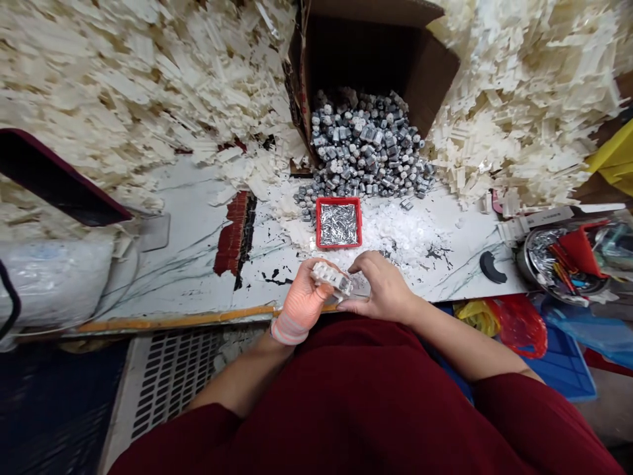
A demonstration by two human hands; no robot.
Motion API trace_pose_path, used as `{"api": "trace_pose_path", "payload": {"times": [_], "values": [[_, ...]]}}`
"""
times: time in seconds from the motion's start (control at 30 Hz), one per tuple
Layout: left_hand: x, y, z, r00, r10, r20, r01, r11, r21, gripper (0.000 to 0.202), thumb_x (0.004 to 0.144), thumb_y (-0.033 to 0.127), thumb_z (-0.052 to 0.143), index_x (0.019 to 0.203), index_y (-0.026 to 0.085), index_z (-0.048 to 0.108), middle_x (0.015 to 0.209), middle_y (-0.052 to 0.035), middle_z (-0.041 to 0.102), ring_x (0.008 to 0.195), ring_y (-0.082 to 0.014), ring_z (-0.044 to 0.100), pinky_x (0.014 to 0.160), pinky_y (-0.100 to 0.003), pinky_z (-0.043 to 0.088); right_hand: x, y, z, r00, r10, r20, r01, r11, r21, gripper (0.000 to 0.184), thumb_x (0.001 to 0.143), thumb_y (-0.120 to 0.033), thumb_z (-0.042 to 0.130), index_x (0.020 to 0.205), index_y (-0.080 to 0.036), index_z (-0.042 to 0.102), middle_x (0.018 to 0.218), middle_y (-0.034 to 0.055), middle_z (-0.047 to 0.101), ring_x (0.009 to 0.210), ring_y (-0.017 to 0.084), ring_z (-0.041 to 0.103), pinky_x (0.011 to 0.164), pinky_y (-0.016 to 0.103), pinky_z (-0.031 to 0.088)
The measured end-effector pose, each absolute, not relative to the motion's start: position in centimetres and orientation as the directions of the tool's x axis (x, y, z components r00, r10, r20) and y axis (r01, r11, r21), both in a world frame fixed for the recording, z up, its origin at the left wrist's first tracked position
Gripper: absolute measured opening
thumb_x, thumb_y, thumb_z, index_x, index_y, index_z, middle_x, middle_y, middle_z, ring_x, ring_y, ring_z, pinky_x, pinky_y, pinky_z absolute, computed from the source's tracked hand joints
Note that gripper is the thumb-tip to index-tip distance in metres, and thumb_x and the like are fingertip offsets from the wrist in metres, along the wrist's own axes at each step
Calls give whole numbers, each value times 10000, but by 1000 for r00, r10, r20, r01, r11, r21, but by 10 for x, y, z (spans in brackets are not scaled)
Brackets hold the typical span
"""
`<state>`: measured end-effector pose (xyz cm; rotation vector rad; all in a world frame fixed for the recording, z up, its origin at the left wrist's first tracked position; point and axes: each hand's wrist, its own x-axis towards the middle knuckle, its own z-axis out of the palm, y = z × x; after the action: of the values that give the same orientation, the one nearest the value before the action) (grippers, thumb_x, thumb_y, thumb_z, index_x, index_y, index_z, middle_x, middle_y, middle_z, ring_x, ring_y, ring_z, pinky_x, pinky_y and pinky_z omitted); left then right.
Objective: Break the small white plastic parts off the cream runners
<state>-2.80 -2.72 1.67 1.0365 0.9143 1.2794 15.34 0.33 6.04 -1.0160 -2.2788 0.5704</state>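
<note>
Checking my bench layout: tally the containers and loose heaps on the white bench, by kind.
Red square plastic tray: 1
Brown open cardboard box: 1
Round metal pan: 1
Grey metal parts heap: 1
Cream plastic strip heaps: 2
White small pieces pile: 1
Total: 7

A cardboard box (435,72) stands open at the back of the marble-patterned surface (182,264), spilling grey metal parts (363,142) toward a small red tray (339,199) of silver pins (339,224). Heaps of cream plastic pieces (123,86) bank up both sides, and a crammed metal bowl (524,260) sits at the right.
</note>
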Motion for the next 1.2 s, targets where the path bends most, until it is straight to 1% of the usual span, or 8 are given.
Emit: {"api": "trace_pose_path", "payload": {"times": [0.13,0.43,0.53,0.6,0.7,0.8,0.97,1.2], "values": [[-24,-29,20,111,989,-103,-391,138,910,439,741,453,677,1033,212,456,903,-18,538,797,-156,549,711,-286,477,146,3,53,-520,706,481,429,703,-568,520,741,-600,639,1046,-194,526,1018,118,555,977,249,518,830,410,439],[-18,-38,21,194,972,-132,-367,197,909,425,746,458,656,1039,212,471,940,-25,585,817,-171,576,742,-308,490,128,-2,37,-530,710,464,377,687,-621,472,682,-551,712,954,-213,526,1010,97,515,979,248,494,836,425,438],[-47,-34,19,260,957,-128,-191,181,965,426,758,431,638,1102,215,506,977,-39,628,841,-182,600,740,-299,497,130,-3,31,-572,701,426,281,655,-702,517,669,-581,714,964,-211,507,1038,105,512,987,241,510,824,409,464],[-86,-28,21,452,874,-180,137,131,982,403,725,372,674,1083,207,587,966,-44,663,839,-183,616,730,-265,489,136,-1,27,-630,680,376,234,628,-743,501,717,-565,684,1010,-202,501,1080,121,516,1021,240,516,840,403,471],[-150,-11,34,640,675,-368,527,-38,849,341,716,348,656,1032,221,676,835,-32,707,709,-178,639,645,-239,479,152,8,24,-622,725,298,299,571,-765,371,831,-443,608,1077,-189,496,1084,128,540,1018,226,531,831,384,479],[-178,25,51,467,798,-380,779,-169,604,274,720,365,631,931,209,713,901,-66,717,785,-218,651,732,-283,479,168,21,23,-547,802,242,421,513,-748,260,870,-362,568,1057,-188,519,969,92,575,890,196,563,743,343,492],[-129,110,54,418,835,-356,908,-377,182,467,707,124,602,1171,167,619,1035,-149,671,905,-285,629,821,-370,447,197,33,41,-515,823,240,566,536,-626,196,869,-347,570,979,-185,565,906,77,605,853,195,579,748,344,484],[-115,128,42,321,854,-410,947,-284,149,320,740,142,628,1047,51,622,861,-72,669,923,-234,605,950,-417,375,254,22,46,-310,939,147,760,338,-556,188,857,-355,579,935,-185,602,861,61,644,820,187,605,735,318,475]]}}
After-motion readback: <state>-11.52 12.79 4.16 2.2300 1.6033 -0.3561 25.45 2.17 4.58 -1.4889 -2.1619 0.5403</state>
